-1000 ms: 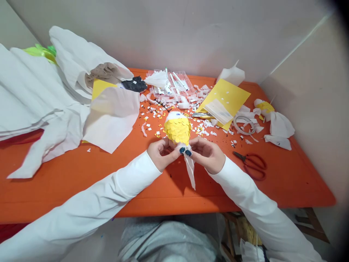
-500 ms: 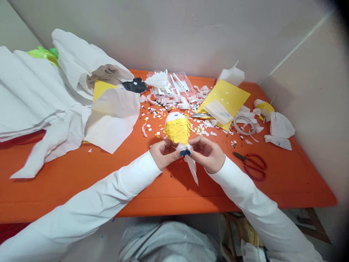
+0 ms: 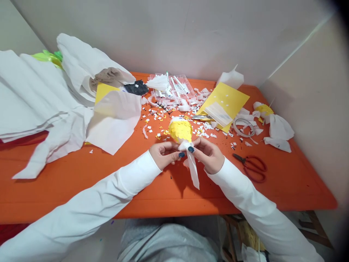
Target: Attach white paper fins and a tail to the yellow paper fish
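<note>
Both hands hold a small paper figure (image 3: 180, 130) above the orange table (image 3: 81, 174). Its rounded body is covered in yellow scale-like pieces, with a white top. A white paper tail (image 3: 193, 169) hangs from its lower end. My left hand (image 3: 164, 154) pinches the gathered white paper at the base from the left. My right hand (image 3: 208, 154) pinches the same spot from the right. The thumbs, with dark blue nails, almost meet there.
Red-handled scissors (image 3: 252, 165) lie right of my right hand. A tape ring (image 3: 243, 126), a yellow sheet (image 3: 225, 103), a clear box of tools (image 3: 174, 86) and many paper scraps lie behind. White tissue sheets (image 3: 54, 102) are piled at the left. A second figure (image 3: 268, 116) lies at the far right.
The figure has tipped away from me, so its yellow body looks shorter. My thumbs have shifted slightly on the twisted base, and the white tail swung a little.
</note>
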### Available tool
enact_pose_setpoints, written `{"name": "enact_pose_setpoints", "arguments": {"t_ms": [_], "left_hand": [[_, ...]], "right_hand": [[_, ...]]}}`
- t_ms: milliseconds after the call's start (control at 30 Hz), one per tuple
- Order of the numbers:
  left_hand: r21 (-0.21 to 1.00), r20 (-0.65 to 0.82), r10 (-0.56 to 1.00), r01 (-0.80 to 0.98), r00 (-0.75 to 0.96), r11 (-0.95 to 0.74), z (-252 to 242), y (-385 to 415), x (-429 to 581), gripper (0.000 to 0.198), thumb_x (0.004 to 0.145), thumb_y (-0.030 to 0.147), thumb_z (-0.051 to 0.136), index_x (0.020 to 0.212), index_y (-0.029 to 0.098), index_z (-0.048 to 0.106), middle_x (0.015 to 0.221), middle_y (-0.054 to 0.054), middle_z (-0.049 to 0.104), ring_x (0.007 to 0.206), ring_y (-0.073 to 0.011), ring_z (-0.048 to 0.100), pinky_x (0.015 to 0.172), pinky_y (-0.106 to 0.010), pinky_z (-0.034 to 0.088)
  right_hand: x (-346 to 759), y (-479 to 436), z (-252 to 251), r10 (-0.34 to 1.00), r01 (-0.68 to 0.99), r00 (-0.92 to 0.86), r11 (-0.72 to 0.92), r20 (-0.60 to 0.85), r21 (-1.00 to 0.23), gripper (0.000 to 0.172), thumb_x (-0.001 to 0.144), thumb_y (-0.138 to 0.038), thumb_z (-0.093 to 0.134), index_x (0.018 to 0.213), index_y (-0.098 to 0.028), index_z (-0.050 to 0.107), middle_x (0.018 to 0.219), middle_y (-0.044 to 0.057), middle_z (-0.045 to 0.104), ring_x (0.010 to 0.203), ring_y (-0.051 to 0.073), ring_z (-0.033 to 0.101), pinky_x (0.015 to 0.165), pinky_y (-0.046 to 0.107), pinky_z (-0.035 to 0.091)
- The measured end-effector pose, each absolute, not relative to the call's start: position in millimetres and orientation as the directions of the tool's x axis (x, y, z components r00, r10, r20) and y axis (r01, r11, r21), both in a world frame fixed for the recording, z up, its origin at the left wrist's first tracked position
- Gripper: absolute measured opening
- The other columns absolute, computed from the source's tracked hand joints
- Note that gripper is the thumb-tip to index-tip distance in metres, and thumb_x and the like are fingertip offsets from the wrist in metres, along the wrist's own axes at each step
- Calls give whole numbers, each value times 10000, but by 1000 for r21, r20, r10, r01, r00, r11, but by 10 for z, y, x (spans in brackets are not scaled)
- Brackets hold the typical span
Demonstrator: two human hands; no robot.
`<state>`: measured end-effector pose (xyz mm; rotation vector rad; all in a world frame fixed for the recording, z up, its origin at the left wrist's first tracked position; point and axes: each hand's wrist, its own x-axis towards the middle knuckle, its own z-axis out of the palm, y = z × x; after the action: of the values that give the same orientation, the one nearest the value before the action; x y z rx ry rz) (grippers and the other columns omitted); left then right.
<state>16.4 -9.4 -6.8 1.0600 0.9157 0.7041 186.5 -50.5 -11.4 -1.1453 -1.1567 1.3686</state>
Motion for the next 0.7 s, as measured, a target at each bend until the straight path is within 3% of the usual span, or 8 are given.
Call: {"name": "enact_pose_setpoints", "arguments": {"t_ms": [133,367,433,500,600,700], "left_hand": [[964,-218,873,-42,436,262,-27,-173,172,428,624,508,719,784,117,651,599,7,595,532,-85,553,450,-170,435],[972,-213,864,14,455,233,-20,-161,168,418,676,532,646,765,130,573,600,23,563,490,-73,528,402,-157,427],[969,-231,875,16,425,248,-8,-169,167,366,698,487,628,743,130,558,609,21,568,475,-61,517,395,-147,413],[971,-232,889,48,396,232,8,-189,165,321,714,446,606,698,132,542,592,22,559,462,-54,502,390,-139,400],[976,-208,903,144,375,164,25,-221,159,280,716,404,592,650,142,519,567,18,548,462,-63,494,402,-152,411],[966,-186,906,239,381,98,24,-236,148,260,718,394,579,649,150,521,578,1,564,479,-83,503,418,-177,423]], "right_hand": [[1846,-498,-124,994,-149,-87,-84,-72,-985,316,692,-455,705,749,-188,545,715,-10,612,643,96,549,601,229,433],[1892,-513,-130,994,-17,-92,-62,-60,-998,337,706,-448,693,760,-192,481,674,-28,546,571,83,491,530,224,406],[1956,-517,-75,999,99,-25,47,45,-994,303,726,-402,690,785,-204,469,653,-46,502,536,76,461,490,216,392],[2014,-526,4,971,272,32,221,239,-936,199,763,-313,669,839,-208,516,686,-32,513,565,82,476,491,214,404],[2048,-540,104,868,511,-84,460,490,-726,100,796,-196,630,895,-210,627,795,30,588,691,113,537,551,235,451],[2028,-544,136,800,600,-207,559,563,-573,120,798,-161,626,894,-212,677,804,51,621,727,136,567,612,277,485]]}}
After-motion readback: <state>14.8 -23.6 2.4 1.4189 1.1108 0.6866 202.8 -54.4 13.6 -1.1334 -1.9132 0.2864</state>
